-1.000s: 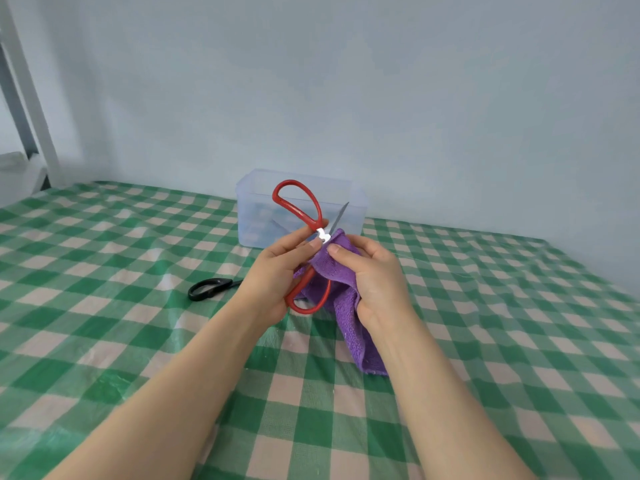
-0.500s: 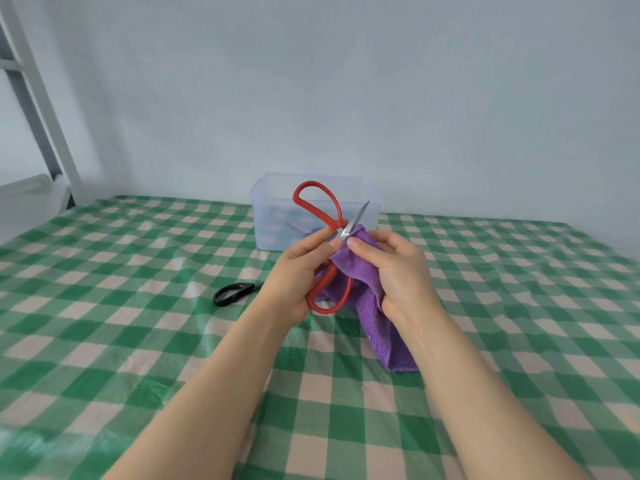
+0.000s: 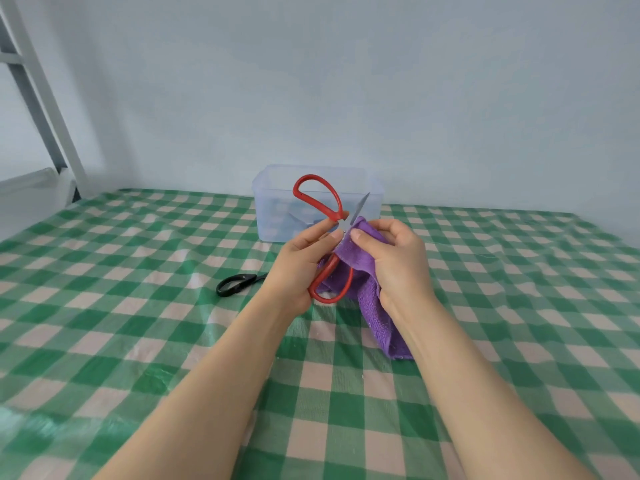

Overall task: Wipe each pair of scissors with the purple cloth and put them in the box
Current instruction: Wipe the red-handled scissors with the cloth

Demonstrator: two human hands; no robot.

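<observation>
Cloth (image 3: 360, 258) still wraps blade of red scissors (image 3: 336, 204).

Head view: a single wide-angle camera, worn on the person's head, is looking forward and down. It is framing the left hand (image 3: 297, 268) and right hand (image 3: 398, 263) close at centre, with the forearms (image 3: 214, 393) filling the lower edge; the checked counter (image 3: 131, 306) is running back to the wall (image 3: 346, 98) beyond.
</observation>
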